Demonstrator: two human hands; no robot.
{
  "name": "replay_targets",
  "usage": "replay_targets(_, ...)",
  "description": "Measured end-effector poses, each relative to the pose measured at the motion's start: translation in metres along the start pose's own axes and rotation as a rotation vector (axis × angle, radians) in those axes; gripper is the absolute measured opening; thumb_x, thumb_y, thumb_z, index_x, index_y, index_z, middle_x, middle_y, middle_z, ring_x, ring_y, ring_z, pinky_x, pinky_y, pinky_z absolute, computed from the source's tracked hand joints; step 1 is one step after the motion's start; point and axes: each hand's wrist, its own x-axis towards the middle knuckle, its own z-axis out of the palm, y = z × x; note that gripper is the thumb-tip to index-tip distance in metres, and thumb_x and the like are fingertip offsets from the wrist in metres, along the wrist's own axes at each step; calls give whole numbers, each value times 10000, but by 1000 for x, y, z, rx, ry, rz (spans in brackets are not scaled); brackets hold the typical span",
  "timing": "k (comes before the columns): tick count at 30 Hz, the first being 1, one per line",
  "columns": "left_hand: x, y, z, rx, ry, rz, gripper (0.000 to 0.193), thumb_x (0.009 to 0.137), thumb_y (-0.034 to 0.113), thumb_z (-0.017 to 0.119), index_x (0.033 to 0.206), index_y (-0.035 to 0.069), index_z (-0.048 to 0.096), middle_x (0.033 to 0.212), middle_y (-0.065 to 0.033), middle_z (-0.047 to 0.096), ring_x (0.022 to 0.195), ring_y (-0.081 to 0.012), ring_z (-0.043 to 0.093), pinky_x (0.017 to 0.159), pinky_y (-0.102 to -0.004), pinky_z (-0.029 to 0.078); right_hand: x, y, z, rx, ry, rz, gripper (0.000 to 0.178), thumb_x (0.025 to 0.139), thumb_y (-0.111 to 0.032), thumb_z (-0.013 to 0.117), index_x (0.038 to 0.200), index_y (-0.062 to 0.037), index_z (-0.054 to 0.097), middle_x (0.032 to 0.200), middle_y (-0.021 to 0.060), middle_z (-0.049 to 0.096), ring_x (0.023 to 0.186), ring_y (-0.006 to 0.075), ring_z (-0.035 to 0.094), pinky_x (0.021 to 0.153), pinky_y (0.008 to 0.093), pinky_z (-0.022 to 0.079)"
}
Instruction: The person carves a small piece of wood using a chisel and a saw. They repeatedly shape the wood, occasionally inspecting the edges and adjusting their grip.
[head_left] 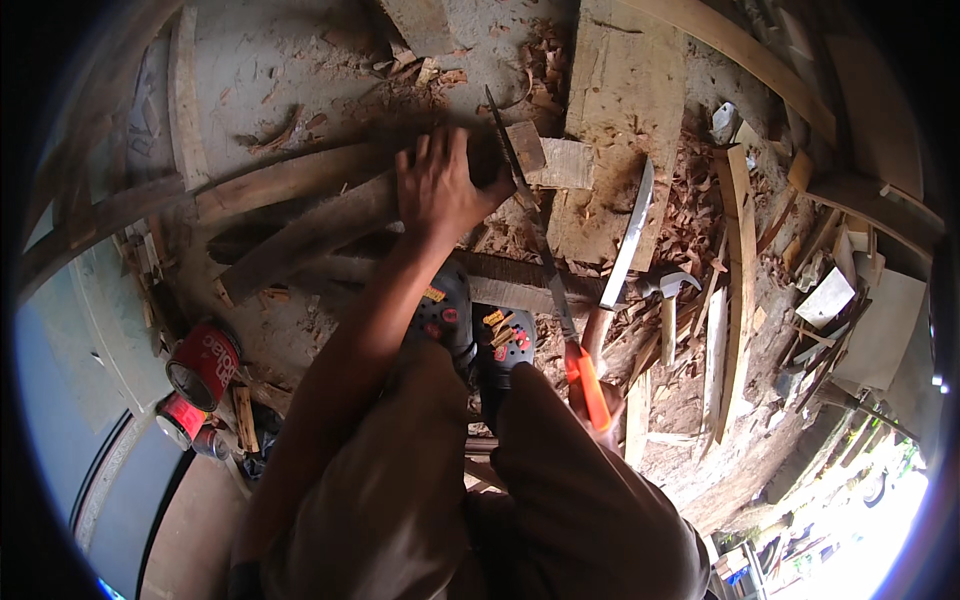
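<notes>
My left hand (440, 185) presses down on a dark wooden board (325, 232), fingers spread and thumb reaching toward the saw blade. Low on the right, my right hand (608, 405) grips the orange handle of a handsaw (545, 262), partly hidden behind that handle. The saw's narrow blade slants up and left, its tip beyond my left thumb. It passes beside the end of the board and a small wood block (525, 147). Just right of the saw lies a long knife (630, 237) with a pale blade and wooden handle. A claw hammer (669, 310) rests beyond it.
A wide plank (625, 110) lies ahead among wood shavings (690, 200). Long strips (738, 290) and scrap pieces crowd the right. Red cans (205, 362) stand at the left. My dark clogs (508, 340) are below the boards.
</notes>
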Motion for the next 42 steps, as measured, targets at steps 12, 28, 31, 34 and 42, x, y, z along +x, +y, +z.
replay_targets(12,3,4,-3,49,-26,-4,706,741,551,779,1185,30,609,1057,-123,671,1056,-295,628,867,-449,442,37,-16,-5,-132,63,-117,68,714,-39,612,760,-32,662,778,194,650,428,274,552,422,381,430)
replay_targets(28,-8,-4,2,113,-45,143,878,720,671,770,1257,10,558,1192,-162,601,1130,-317,582,931,-504,431,98,-42,8,224,38,116,105,767,-49,603,672,-58,558,588,89,524,483,277,526,488,377,413)
replay_targets(31,-6,-10,2,146,-187,51,996,721,734,725,1350,-11,524,1284,-189,600,1211,-344,574,1010,-531,426,55,-17,3,-51,50,-126,72,750,-87,624,684,-66,602,608,96,558,465,265,545,459,362,425)
replay_targets(34,1,-3,-1,149,-216,22,899,724,674,756,1298,16,544,1228,-153,605,1167,-315,584,976,-502,436,11,-7,-7,90,-44,181,48,741,-87,623,718,-59,655,601,103,589,434,258,554,439,357,427)
replay_targets(42,-8,-17,14,239,-131,3,1035,661,747,743,1341,-7,540,1264,-173,610,1205,-335,578,1012,-505,431,113,-39,18,227,56,-10,122,740,-100,617,638,-80,552,589,76,556,492,265,550,658,338,480)
